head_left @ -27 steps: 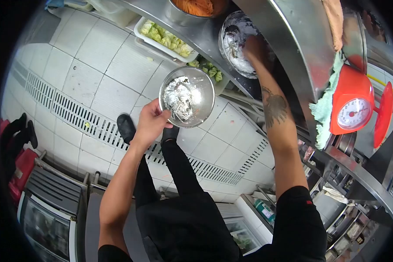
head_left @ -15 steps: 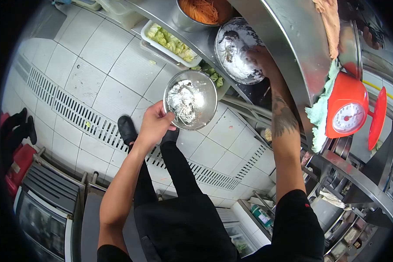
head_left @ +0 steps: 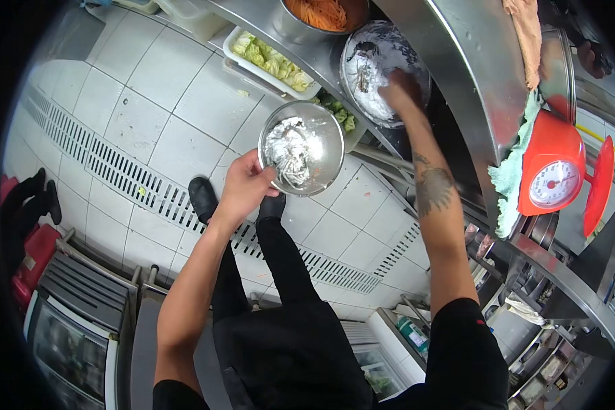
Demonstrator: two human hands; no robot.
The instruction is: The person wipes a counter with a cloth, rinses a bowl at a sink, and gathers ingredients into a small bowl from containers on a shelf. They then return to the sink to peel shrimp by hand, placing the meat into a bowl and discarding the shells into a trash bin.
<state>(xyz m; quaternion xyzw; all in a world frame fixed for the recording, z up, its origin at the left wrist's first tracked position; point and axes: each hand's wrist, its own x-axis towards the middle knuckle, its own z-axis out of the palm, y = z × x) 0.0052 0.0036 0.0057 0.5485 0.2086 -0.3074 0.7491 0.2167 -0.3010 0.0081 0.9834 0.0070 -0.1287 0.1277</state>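
My left hand [head_left: 248, 183] pinches the near rim of a small steel bowl [head_left: 327, 137], thumb on the inside. White-dusted food [head_left: 290, 152] in thin strands lies in that bowl; its kind I cannot make out. On the steel shelf sits a wider metal bowl [head_left: 344, 82] of white powder [head_left: 369, 72], with some darker pieces near its far side. My right hand [head_left: 402, 94] reaches down into this powder, its fingers blurred and partly hidden.
Shredded carrot [head_left: 318, 14] fills a steel pot beside the powder bowl. A white tub of cut cabbage [head_left: 270, 60] sits lower down. A red dial scale [head_left: 552, 164], a green cloth [head_left: 516, 167] and an orange cloth [head_left: 524, 37] are at right. Another person's shoes [head_left: 51, 201] show at left.
My right hand has shifted slightly left and toward the middle of the powder bowl. The small bowl has risen slightly in view in my left hand, and the strands in it have shifted.
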